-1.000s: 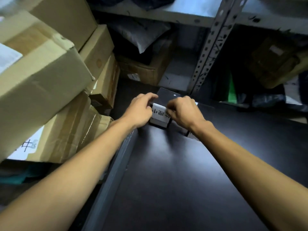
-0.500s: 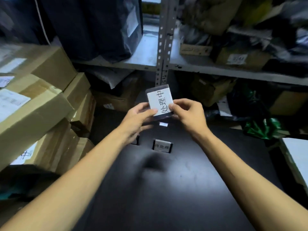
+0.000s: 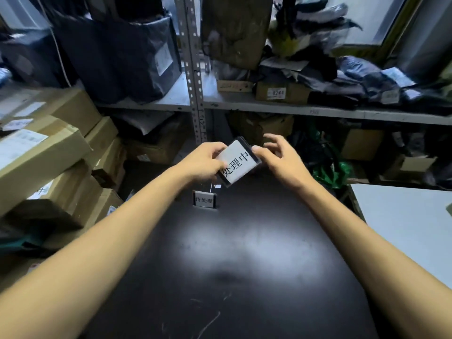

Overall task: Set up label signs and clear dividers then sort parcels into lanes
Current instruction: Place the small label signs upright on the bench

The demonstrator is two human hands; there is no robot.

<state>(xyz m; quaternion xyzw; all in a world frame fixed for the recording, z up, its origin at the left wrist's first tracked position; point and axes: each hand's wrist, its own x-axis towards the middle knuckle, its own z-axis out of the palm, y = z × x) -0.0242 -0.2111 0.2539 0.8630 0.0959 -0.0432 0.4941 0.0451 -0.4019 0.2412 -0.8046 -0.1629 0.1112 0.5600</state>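
Label sign [image 3: 238, 162] in L hand [image 3: 205, 164]

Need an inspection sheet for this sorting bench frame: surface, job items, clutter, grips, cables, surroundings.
Surface: black table, glossy, faintly scratched.
Job's things: held sign reading 处理中, tilted, off the table; standing sign reading 待处理, upright on it. Dividers: nothing seen.
Clutter: small pale item behind the standing sign, too small to tell.
Grips: left grip holds the held sign's left edge; right grip open, thumb at its right edge.
Cables: thin pale cord, upper left.
Surroundings: metal shelving with bagged parcels; cardboard boxes left; white table right.
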